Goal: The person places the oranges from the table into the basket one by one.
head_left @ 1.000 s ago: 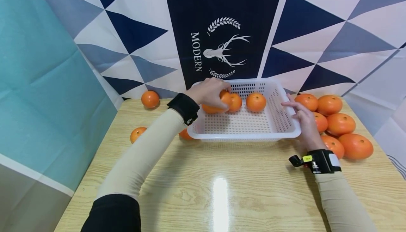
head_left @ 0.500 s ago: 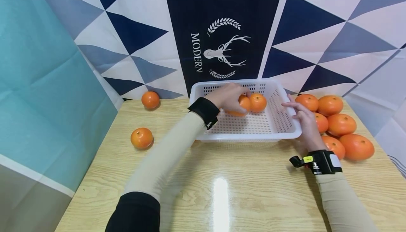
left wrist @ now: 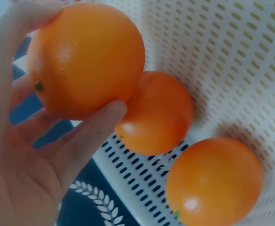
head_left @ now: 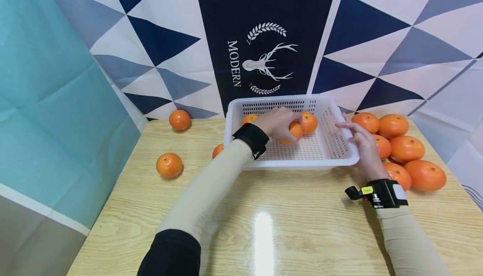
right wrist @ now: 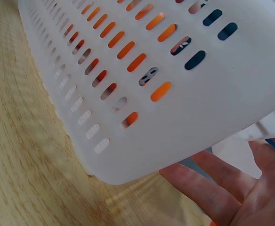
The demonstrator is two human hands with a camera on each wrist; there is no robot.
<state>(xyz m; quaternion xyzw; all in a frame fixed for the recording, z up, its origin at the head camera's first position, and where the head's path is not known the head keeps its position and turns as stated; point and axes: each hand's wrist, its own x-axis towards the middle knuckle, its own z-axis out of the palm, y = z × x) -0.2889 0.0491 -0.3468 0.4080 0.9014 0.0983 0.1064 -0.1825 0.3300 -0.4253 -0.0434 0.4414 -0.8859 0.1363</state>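
Gripping an orange (left wrist: pixel 88 61) inside the white basket (head_left: pixel 320 163), left hand (head_left: pixel 278 123) with thumb and fingers curled round it. Just right of that grip, a second orange (head_left: pixel 309 123); left of it, a third orange (head_left: pixel 249 118), partly hidden. Farther right, right hand (head_left: pixel 363 146) touching the basket's end, fingers extended. Past that, piled oranges (head_left: pixel 406 148) on the table (head_left: pixel 302 225). Well left of the grip, loose oranges (head_left: pixel 169 165). Patterned cloth (head_left: pixel 396 58) behind.

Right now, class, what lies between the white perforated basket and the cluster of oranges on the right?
The right hand lies between the white perforated basket and those oranges, as the head view shows.
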